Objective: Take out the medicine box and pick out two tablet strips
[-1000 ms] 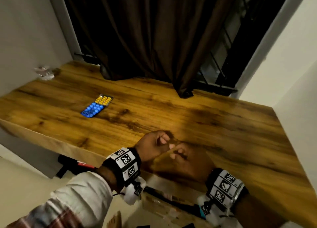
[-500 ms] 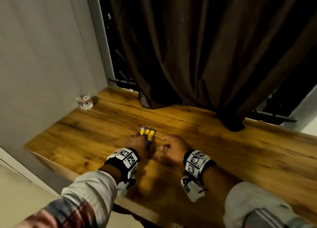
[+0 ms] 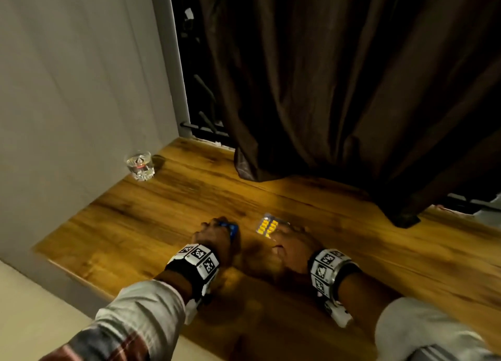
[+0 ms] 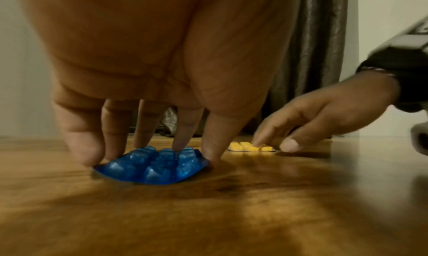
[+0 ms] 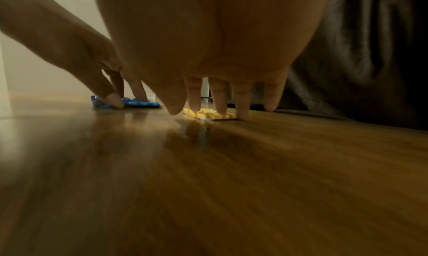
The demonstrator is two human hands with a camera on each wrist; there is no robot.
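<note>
Left hand [image 3: 214,236] half-hiding blue strip [image 4: 152,165], yellow strip [image 3: 267,226] partly covered

No words, brands or numbers can be read; the wristbands [image 3: 199,257] bear only black-and-white square marker patterns.

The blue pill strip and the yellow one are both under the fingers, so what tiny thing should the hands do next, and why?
Probably lift both together. The left hand already pinches the blue plastic blister strip, bowed between the fingers and thumb. The right hand only rests fingertips on the flat yellow tablet strip on the wooden table, so it should likely close on an edge first.
</note>
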